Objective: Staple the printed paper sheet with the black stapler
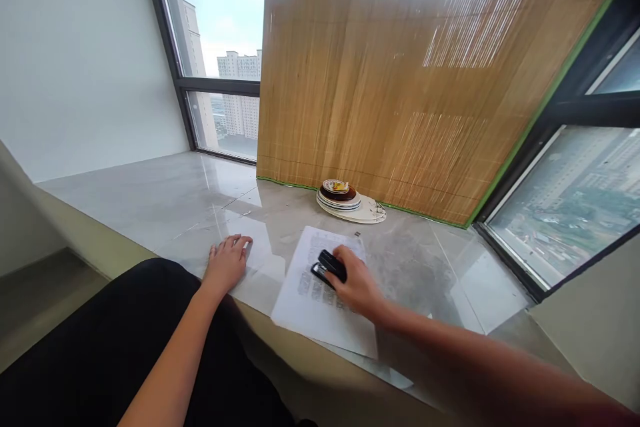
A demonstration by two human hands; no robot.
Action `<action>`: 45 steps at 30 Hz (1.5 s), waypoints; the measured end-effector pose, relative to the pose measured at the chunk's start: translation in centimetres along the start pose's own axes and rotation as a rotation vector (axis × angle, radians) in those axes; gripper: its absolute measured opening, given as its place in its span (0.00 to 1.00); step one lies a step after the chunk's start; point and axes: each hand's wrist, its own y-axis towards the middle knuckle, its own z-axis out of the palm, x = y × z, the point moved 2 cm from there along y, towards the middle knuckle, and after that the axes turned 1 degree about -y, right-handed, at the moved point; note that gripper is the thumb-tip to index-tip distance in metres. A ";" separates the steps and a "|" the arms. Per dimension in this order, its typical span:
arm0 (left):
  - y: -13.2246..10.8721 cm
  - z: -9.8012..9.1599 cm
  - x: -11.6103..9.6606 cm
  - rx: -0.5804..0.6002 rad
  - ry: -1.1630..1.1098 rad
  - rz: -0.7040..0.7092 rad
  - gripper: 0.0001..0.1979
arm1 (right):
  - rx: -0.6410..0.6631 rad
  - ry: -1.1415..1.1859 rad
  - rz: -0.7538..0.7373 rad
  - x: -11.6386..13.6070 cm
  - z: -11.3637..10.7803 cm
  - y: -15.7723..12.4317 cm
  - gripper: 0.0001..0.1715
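Note:
My right hand (356, 283) is closed round a black stapler (327, 266), which rests on a stack of printed white paper sheets (320, 310) lying on the marble window ledge (165, 200). My left hand (227, 261) lies flat on the ledge to the left of the sheets, fingers stretched out, holding nothing. The lower edge of the paper overhangs the ledge's front edge.
A stack of plates and small dishes (350, 203) stands at the back of the ledge against a bamboo blind (400, 80) leaning on the window. Window frames run left and right. My black-clad leg (125, 333) is below the ledge at the front left.

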 end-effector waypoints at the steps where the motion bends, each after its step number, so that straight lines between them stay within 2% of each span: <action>1: 0.0 0.0 0.0 -0.004 -0.001 -0.002 0.22 | -0.028 -0.008 0.018 -1.0 -1.1 -0.7 0.13; 3: 0.0 0.0 0.1 -0.011 -0.005 0.001 0.22 | -0.054 0.000 0.064 -3.1 -3.2 -1.5 0.14; 5: 0.0 0.1 0.2 -0.012 -0.011 0.004 0.22 | -0.032 0.045 0.138 -5.4 -4.7 -1.1 0.17; 7: 0.0 0.1 0.2 -0.011 -0.016 0.002 0.22 | -0.041 0.060 0.176 -7.7 -5.7 0.5 0.30; 9: -0.1 0.0 0.3 -0.013 -0.022 0.000 0.22 | -0.059 -0.062 0.098 -9.7 -5.9 2.4 0.30; 11: -0.1 0.0 0.2 -0.019 -0.026 0.002 0.21 | -0.023 -0.208 -0.008 -11.3 -5.0 4.2 0.29; 15: -0.1 0.2 0.1 -0.031 -0.043 -0.011 0.21 | 0.292 -0.418 0.011 -12.8 -0.4 6.7 0.40; 17: 0.0 0.5 0.2 -0.043 -0.067 -0.025 0.21 | 0.396 -0.488 0.011 -11.9 2.2 7.9 0.40; 21: 0.5 0.9 1.2 -0.122 -0.222 -0.031 0.20 | 0.419 -0.475 -0.040 -7.6 7.5 11.8 0.38; 26: 0.9 0.7 4.1 -0.414 -0.717 -0.128 0.17 | 0.401 -0.403 -0.044 -1.7 14.0 16.8 0.35; 30: 0.7 0.7 5.5 -0.562 -1.085 -0.303 0.14 | 0.385 -0.341 -0.027 1.7 17.4 18.4 0.33; 34: 0.5 0.5 5.6 -0.603 -1.312 -0.379 0.15 | 0.364 -0.276 -0.046 3.5 18.4 19.1 0.32; 37: 0.5 0.2 5.5 -0.579 -1.391 -0.370 0.14 | 0.421 -0.201 -0.173 3.9 18.0 19.0 0.28; 39: 0.4 -0.1 5.2 -0.517 -1.359 -0.321 0.12 | 0.499 -0.146 -0.279 3.6 17.3 18.2 0.25; 41: 0.2 -0.5 4.5 -0.415 -1.223 -0.206 0.11 | 0.547 -0.107 -0.339 2.8 16.4 16.8 0.24; 45: -0.5 -1.0 1.6 -0.106 -0.822 0.177 0.15 | 0.541 -0.070 -0.345 0.6 14.1 13.8 0.26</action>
